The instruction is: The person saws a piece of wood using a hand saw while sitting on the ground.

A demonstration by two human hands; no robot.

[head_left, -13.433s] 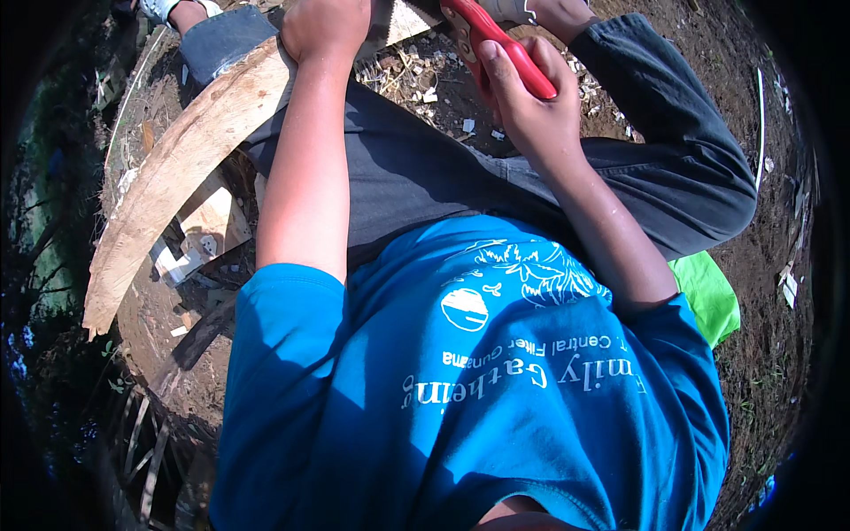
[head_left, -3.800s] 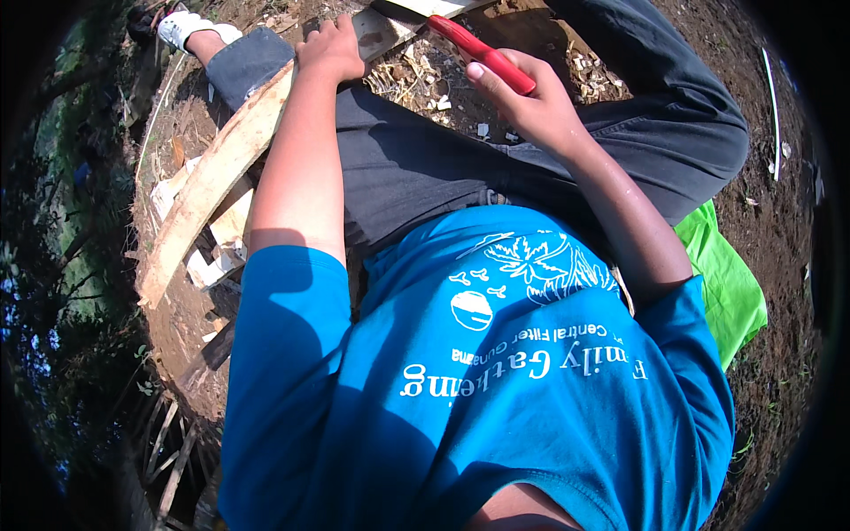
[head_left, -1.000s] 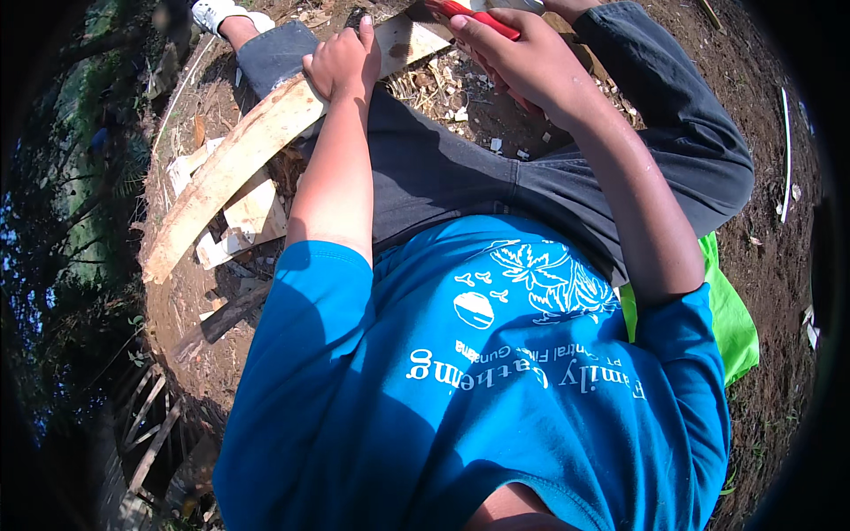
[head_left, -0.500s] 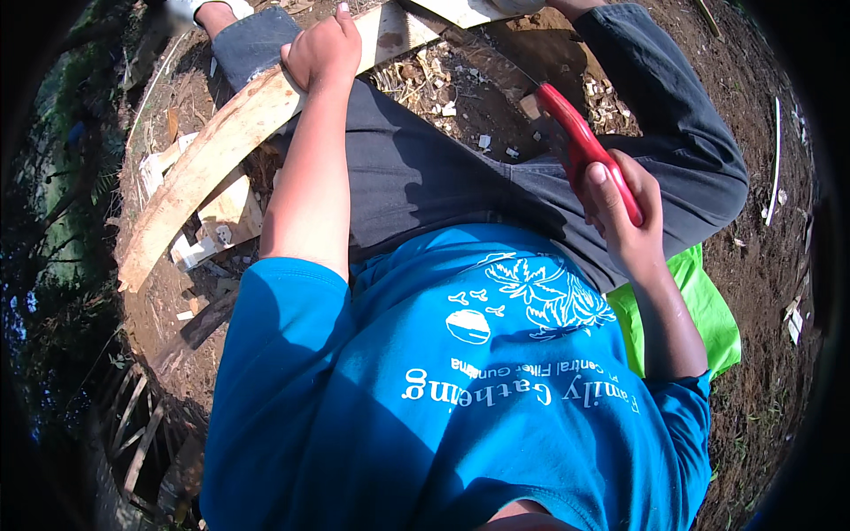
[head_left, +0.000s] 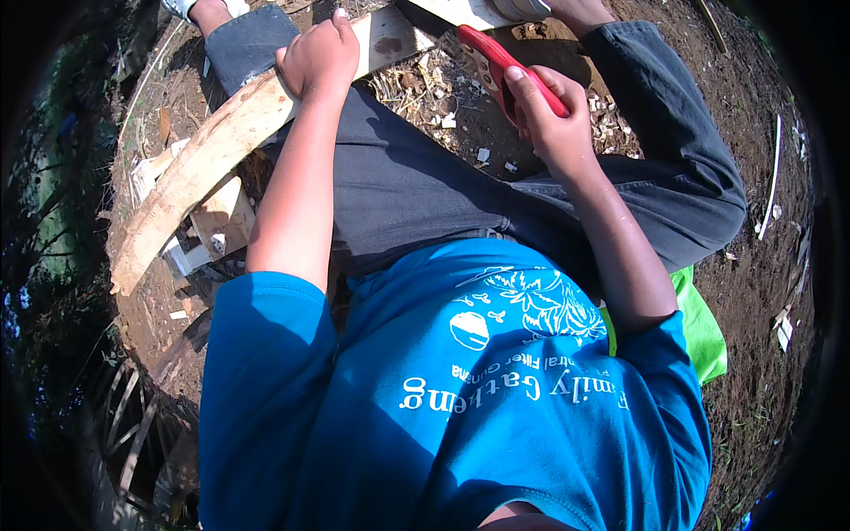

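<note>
A long, pale plank [head_left: 205, 157] runs slantwise from the lower left up across my lap to the top of the view. My left hand [head_left: 320, 58] is closed over its upper edge, thumb sticking out, beside my raised knee. In my right hand [head_left: 558, 119] is the red handle of a handsaw [head_left: 485, 46], gripped with the thumb along its side. The saw's dark blade reaches up and left to the plank, near a second pale piece of wood [head_left: 469, 11]. Where the teeth meet the wood is hard to make out.
My bent legs in dark trousers [head_left: 416, 168] frame the work. Wood chips [head_left: 449, 119] litter the brown soil between them. Offcuts [head_left: 221, 212] lie under the plank at left. A bright green cloth or bag [head_left: 699, 323] is beside my right hip, and dark plants fill the far left.
My right hand has pushed the saw forward and to the left, up toward the plank. The left hand keeps its hold, and the plank has barely shifted.
</note>
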